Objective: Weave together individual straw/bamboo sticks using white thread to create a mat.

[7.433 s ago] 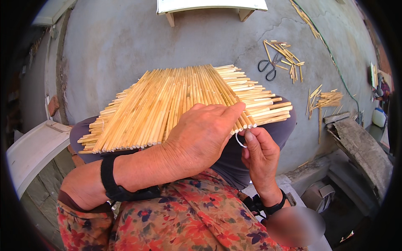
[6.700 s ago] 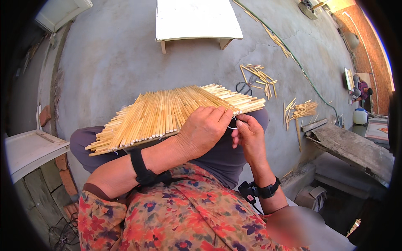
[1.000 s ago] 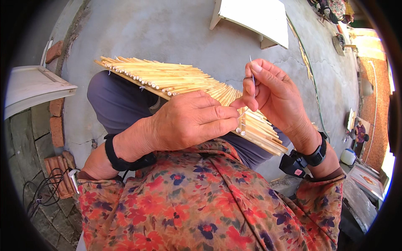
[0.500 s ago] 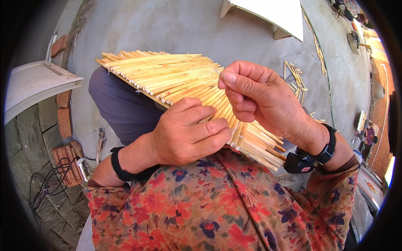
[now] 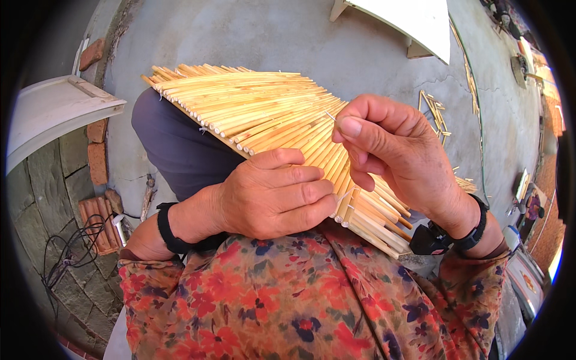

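Note:
A fan-shaped mat of pale yellow stalks [image 5: 258, 107] lies across my lap, its near edge lined with round cut ends. My left hand [image 5: 270, 198] is closed over that near edge, fingers together on top and thumb hidden. Raised above the stalks on the right, my right hand [image 5: 393, 141] pinches a thin needle [image 5: 329, 115] between thumb and forefinger, its tip pointing up and left. A bit of white thread [image 5: 347, 195] shows beside my left fingertips, around the stalks there. Whether it joins the needle, I cannot tell.
A white table or bench [image 5: 402, 21] stands at the far side. Loose stalk pieces [image 5: 436, 117] lie on the concrete floor to the right. At left are a pale bench [image 5: 60, 117], red bricks [image 5: 97, 162], a black cable [image 5: 72, 255] and a white-handled hammer-like tool [image 5: 120, 228].
My right hand with the needle has moved slightly right and down in the picture. My left hand keeps its hold on the mat. The whole view has shifted a little.

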### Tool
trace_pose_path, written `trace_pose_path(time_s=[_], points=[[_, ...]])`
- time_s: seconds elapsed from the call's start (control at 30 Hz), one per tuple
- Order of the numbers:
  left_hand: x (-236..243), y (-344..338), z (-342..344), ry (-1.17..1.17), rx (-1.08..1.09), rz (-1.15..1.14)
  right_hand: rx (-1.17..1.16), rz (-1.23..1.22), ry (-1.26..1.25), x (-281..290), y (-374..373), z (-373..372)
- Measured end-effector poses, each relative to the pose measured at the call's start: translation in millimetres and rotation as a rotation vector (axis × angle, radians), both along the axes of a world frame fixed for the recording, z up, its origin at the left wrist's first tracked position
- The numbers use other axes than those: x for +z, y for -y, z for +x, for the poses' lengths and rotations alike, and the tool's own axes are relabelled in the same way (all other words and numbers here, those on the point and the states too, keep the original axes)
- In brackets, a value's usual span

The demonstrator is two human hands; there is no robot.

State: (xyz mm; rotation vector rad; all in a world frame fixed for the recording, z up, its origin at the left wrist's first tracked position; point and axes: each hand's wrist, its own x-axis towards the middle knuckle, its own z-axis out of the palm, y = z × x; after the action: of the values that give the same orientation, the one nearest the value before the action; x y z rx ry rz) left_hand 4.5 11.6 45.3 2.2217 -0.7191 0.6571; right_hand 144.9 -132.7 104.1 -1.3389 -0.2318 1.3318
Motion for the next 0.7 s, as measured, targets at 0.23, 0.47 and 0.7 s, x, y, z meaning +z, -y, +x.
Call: trace_pose_path(time_s=[0.23,0.47,0.7], points=[[9.9,-10.6,-17.5,-0.178,0.225,0.045,0.105,-0.051,0.328,9.1,24.9,-2.2],[8.9,-18.1,-11.0,-0.212,0.142,0.093,0.502,0.036,0.873,5.0,29.7,13.7],[1.9,-19.0,-15.2,-0.233,0.106,-0.022,0.540,0.039,0.752,-0.2,30.2,16.6]])
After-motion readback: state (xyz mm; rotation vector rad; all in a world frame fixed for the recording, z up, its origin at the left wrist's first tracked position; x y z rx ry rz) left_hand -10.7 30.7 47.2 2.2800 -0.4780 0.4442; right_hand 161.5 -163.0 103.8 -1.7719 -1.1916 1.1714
